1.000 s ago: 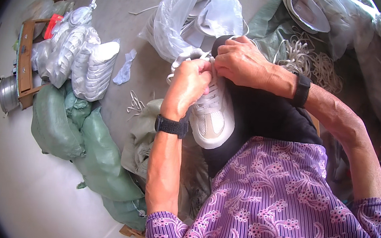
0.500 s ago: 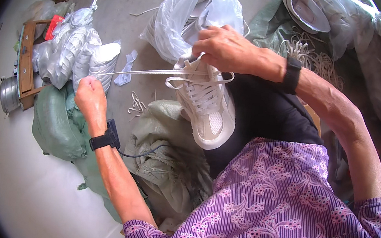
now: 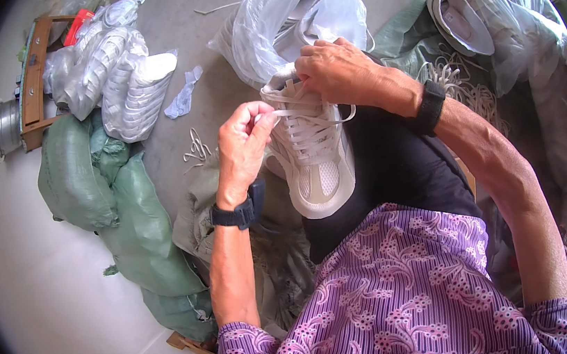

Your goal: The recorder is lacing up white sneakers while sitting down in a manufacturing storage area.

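Observation:
A white and beige sneaker (image 3: pixel 317 184) rests on my dark-clad leg, toe toward me and sole down. White shoelace (image 3: pixel 307 118) crosses its front, with a loose loop standing out at the right side. Close to the shoe's left edge, my left hand (image 3: pixel 242 146) pinches a lace between thumb and fingertips. My right hand (image 3: pixel 340 75) is bent over the top of the shoe, its fingers closed at the tongue and collar. The back of that hand partly hides what the fingertips grip.
Beyond the shoe sits a clear plastic bag (image 3: pixel 259 24) with pale shoes inside. Bagged white soles (image 3: pixel 138 94) and green sacks (image 3: pixel 143 210) are at the left. Bundled laces (image 3: pixel 478 94) lie at the right, near a white shoe part (image 3: pixel 460 22). Loose laces lie on the grey floor.
My left hand has come in from the far left to beside the shoe, and the lace that was stretched taut is now short. My right hand has stayed at the shoe's top.

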`<state>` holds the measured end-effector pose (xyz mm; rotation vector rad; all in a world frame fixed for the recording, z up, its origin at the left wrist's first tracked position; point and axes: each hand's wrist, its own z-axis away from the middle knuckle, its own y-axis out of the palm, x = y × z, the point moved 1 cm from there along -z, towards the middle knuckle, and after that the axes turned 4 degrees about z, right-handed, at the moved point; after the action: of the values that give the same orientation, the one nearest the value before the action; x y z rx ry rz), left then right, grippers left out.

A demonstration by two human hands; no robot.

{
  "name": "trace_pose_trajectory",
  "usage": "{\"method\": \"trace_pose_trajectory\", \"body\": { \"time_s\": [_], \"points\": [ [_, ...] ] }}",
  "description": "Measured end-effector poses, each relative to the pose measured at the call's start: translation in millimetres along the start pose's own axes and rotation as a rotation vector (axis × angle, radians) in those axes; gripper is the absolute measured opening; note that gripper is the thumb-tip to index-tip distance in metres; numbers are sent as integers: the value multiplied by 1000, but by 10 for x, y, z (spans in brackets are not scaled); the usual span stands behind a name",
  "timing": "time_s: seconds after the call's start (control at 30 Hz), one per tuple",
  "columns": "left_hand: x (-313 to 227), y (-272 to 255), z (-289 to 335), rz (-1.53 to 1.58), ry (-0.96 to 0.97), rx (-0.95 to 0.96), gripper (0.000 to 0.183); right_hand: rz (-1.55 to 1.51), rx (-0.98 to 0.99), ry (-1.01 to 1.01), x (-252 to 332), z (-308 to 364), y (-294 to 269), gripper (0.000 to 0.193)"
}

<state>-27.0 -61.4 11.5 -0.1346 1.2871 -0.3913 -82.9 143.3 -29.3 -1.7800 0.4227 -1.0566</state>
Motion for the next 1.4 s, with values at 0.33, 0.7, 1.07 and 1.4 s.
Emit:
{"method": "trace_pose_trajectory", "body": {
  "time_s": [0.33, 0.7, 1.07, 1.4],
  "points": [
    [163, -24, 196, -248, 278, -108, 6, 55, -150, -111, 147, 30, -117, 11],
    [3, 114, -313, -462, 457, 6, 23, 137, -183, -180, 228, 66, -33, 20],
    [12, 148, -467, -480, 444, 58, 26, 286, -83, -240, 311, -3, -46, 15],
    [-64, 219, -481, -445, 540, 127, 35, -7, -25, -195, 379, 161, -69, 18]
  ]
}}
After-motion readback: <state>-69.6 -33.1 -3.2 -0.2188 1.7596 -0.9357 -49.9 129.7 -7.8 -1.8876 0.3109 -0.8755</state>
